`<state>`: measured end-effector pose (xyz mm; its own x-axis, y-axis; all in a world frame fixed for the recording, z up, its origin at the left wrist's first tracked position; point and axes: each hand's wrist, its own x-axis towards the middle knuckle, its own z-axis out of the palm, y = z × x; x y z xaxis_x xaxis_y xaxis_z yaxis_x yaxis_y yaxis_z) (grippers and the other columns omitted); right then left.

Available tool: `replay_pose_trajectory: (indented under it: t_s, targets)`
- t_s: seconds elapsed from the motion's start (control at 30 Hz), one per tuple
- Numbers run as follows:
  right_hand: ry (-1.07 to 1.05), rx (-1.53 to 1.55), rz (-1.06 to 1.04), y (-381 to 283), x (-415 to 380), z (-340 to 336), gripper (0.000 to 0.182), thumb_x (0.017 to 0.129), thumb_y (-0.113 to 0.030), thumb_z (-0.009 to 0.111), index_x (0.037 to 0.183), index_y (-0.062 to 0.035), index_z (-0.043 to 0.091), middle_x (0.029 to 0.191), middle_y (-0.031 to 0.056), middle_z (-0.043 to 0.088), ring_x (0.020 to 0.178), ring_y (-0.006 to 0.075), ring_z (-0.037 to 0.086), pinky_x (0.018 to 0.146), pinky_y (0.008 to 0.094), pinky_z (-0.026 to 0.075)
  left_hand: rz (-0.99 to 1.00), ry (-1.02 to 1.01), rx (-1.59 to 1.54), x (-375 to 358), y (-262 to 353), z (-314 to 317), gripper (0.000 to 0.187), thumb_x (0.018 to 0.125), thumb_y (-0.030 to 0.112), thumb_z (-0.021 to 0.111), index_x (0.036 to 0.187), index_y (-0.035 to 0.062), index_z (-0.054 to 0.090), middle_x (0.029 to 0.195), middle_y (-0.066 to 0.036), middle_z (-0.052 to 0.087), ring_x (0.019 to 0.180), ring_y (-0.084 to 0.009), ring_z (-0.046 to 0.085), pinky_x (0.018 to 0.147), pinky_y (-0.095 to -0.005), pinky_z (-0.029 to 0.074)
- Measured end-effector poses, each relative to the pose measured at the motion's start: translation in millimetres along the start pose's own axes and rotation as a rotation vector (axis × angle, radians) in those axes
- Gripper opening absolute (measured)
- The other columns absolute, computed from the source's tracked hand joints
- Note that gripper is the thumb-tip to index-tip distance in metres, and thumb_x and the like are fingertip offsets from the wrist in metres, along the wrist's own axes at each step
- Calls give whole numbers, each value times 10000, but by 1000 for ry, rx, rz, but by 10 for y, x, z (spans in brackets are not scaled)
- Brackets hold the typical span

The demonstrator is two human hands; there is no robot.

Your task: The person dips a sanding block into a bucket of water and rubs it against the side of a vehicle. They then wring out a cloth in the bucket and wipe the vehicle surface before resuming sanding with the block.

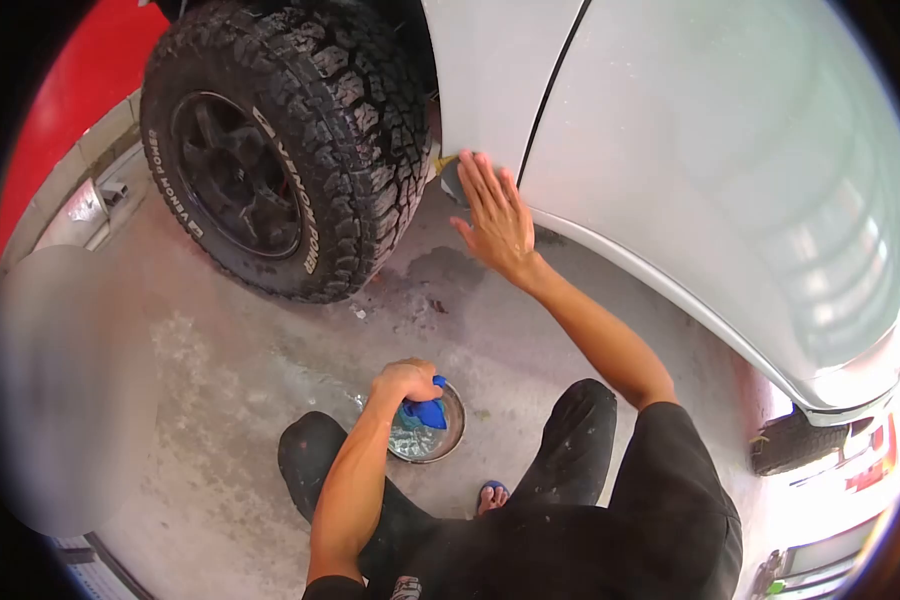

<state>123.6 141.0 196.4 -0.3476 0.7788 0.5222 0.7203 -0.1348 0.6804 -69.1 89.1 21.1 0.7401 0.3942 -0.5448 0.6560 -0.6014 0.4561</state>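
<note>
Bunched blue cloth point(427, 415), left hand point(408, 380)

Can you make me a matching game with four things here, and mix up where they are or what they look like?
Things:
1. blue cloth
2. tire
3. bowl
4. right hand

Clues:
A. black with white letters
B. laid flat at the low edge of the car
C. held by the left hand
D. on the floor with liquid inside

Right pairs: 1-C, 2-A, 3-D, 4-B
</note>
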Motion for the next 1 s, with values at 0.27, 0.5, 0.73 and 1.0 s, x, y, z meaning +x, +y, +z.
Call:
replay_pose_trajectory:
  t_s: [0.27,0.5,0.73,1.0]
  targets:
    - [210,-148,36,283,823,-541,946,989,-683,497,1642,-20,330,1765,83,200,1643,258,112,1321,457,11,-92,-29,48,74,19,-68,445,874,313,677,1249,90,765,1319,-175,723,1211,-320,707,1016,-434,560]
    - [333,-126,86,499,1709,-972,890,1014,-646,487,1606,9,379,1720,130,301,1622,280,189,1314,468,107,-16,14,88,169,-99,26,471,876,357,699,1245,71,759,1290,-174,736,1184,-322,717,1008,-432,565]
    - [92,-106,-31,416,459,-475,939,967,-645,564,1629,-13,351,1732,114,285,1628,269,183,1316,478,106,-22,-8,44,122,-57,-25,466,872,351,699,1241,71,759,1289,-145,743,1164,-298,730,991,-417,576]
    - [223,-60,107,558,685,-665,893,960,-610,608,1633,-73,372,1744,49,270,1625,220,192,1303,499,121,-94,-40,36,139,-136,-68,482,866,348,701,1254,65,750,1307,-147,734,1188,-299,719,1012,-417,563]
